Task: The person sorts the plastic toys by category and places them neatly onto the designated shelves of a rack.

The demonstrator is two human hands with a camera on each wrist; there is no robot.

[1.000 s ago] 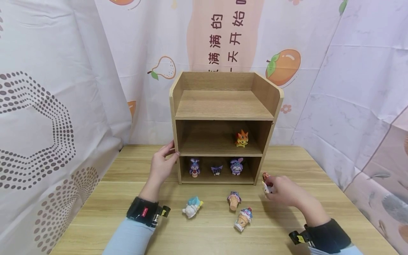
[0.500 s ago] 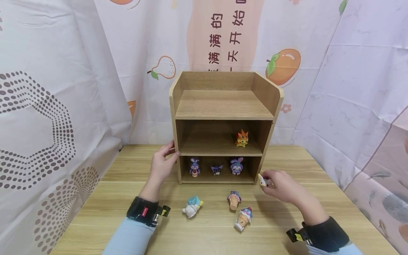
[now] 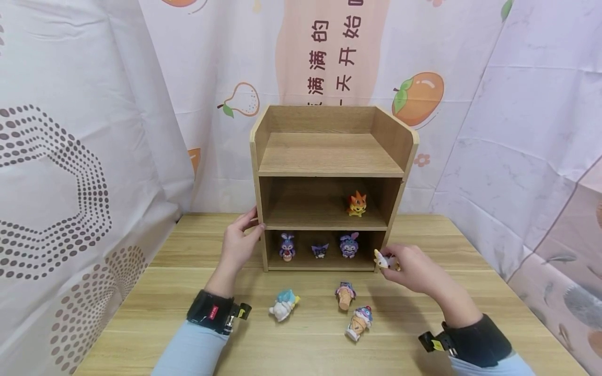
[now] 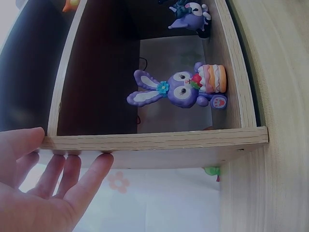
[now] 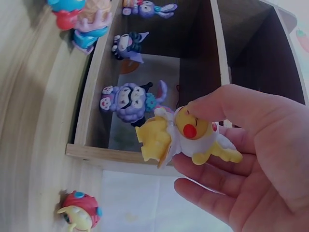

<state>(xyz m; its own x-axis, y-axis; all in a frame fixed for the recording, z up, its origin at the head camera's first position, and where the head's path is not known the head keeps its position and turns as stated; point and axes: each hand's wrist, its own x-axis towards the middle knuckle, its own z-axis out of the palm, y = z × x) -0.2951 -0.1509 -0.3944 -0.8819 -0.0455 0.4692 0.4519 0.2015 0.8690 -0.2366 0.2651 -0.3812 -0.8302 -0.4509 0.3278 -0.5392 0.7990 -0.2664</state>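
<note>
My right hand pinches a small yellow and white figurine with a red cheek, between thumb and fingers. In the head view it hovers just off the lower right front corner of the wooden shelf unit. My left hand rests against the unit's left side panel, thumb at the front edge and fairly straight fingers along the outside. The bottom compartment bears a purple rabbit figurine with a cake, a small dark purple figurine and a purple eared figurine. An orange figurine sits in the middle compartment.
Before the unit lie a blue and white figurine and two ice-cream-cone figurines, one nearer the unit and one farther forward. A red and yellow figurine lies to the unit's right, hidden from the head view.
The right hand has lifted the yellow and white figurine off the table and moved it up and left toward the unit's right front corner. The left hand has not moved.
</note>
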